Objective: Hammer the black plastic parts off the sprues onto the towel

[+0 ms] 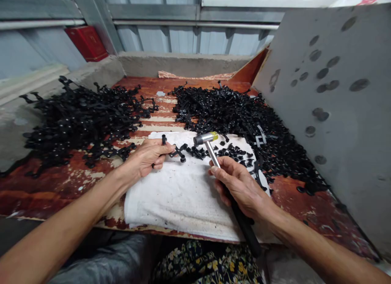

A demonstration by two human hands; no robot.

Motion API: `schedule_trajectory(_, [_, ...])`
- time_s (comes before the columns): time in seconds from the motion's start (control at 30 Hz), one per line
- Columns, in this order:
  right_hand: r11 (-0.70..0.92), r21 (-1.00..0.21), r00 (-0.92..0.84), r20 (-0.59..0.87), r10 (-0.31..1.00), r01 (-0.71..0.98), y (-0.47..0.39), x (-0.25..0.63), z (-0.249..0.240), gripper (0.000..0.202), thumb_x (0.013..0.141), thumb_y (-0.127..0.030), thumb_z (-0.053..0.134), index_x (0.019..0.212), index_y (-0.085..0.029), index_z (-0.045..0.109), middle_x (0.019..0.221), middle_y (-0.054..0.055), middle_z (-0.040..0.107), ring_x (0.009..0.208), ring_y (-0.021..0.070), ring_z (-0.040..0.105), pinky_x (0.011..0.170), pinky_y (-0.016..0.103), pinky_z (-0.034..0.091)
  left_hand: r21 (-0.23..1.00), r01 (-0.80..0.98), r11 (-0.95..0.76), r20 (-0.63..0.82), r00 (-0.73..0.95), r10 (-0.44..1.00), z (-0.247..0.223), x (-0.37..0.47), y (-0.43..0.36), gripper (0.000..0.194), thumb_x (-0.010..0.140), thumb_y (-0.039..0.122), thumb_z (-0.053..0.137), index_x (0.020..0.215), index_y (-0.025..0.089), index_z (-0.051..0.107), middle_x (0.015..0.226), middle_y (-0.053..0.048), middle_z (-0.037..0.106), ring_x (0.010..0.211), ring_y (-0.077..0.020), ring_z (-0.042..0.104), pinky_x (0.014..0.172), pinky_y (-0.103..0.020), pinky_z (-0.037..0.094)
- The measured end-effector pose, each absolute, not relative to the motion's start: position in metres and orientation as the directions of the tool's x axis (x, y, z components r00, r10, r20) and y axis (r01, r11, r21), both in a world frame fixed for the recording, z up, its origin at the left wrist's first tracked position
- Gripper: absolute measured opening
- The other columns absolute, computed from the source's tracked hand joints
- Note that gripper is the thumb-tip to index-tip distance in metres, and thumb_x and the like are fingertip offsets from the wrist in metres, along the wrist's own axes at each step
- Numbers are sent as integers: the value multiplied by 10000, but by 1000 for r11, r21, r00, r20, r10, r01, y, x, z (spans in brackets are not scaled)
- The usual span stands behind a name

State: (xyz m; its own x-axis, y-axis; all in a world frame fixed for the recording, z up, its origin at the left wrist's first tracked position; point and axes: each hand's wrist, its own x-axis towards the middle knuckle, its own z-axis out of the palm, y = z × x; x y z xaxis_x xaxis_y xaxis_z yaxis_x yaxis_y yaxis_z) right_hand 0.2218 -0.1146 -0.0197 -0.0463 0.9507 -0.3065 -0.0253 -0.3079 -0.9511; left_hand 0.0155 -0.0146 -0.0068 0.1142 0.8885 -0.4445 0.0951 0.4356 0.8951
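Pinched in the fingers of my left hand [152, 155] is a black jointed part [178, 152] with round knobs at its ends, held above a white cloth [180, 194]. My right hand [236, 182] is closed around a small hammer [212, 153] with a metal shaft and a black handle. The hammer's head, dark at one end and yellow at the other, is raised over the cloth, to the right of the black part. Small loose black pieces [236, 153] lie along the cloth's far side, beyond my hands.
A heap of black jointed parts [82, 117] lies on the left of the worn red-brown table [39, 194]. Another large black heap [220, 108] spreads across the back and right. A grey panel [345, 113] stands along the right side; a red box [87, 42] is at the back left.
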Motion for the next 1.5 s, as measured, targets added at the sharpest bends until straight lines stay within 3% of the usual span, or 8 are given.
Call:
schedule_trajectory(0.23, [-314,-946,-52,-311,949,-83,-116,224,-28,298,788,-468,638,860,-236,466,504,-114,429,365,67,316,298,143,259,876,233,422,-441,35,897,0,25,-3,264,826,28,611,601,133,522,407,87,394,281,-8,240,288,-132,158])
schedule_trajectory(0.63, [-373,-913,-96,-362,927,-165,-124,223,-31,295,825,-454,664,860,-234,470,527,-116,407,386,51,288,318,124,273,865,316,389,-413,9,911,-3,17,19,258,810,30,626,579,113,546,417,43,474,274,-8,255,266,-129,156])
schedule_trajectory(0.83, [-385,-908,-95,-374,922,-165,-125,222,-33,299,834,-464,665,883,-224,492,553,-107,431,393,45,291,313,120,278,868,217,448,-464,27,886,-2,15,18,282,810,-4,608,576,119,511,456,33,510,267,-2,260,254,-122,162])
schedule_trajectory(0.97, [-387,-900,-89,-377,922,-201,-125,223,-34,315,819,-461,685,878,-219,493,589,-98,453,401,39,302,311,116,277,879,151,453,-462,30,886,-1,17,17,300,813,-24,597,567,119,503,401,66,430,261,-11,268,252,-121,181])
schedule_trajectory(1.23, [-412,-886,-90,-402,911,-213,-125,223,-31,333,818,-466,700,882,-209,498,645,-85,486,411,26,302,315,109,292,884,113,453,-459,34,888,-3,16,18,307,806,-37,601,569,120,485,446,42,507,260,-5,266,243,-121,184])
schedule_trajectory(1.5, [-392,-897,-101,-379,920,-202,-126,224,-33,296,850,-458,676,874,-210,516,723,-63,522,441,34,335,318,112,298,875,100,473,-479,49,876,-7,15,20,319,809,-37,594,573,138,470,408,68,449,251,-12,267,240,-122,177])
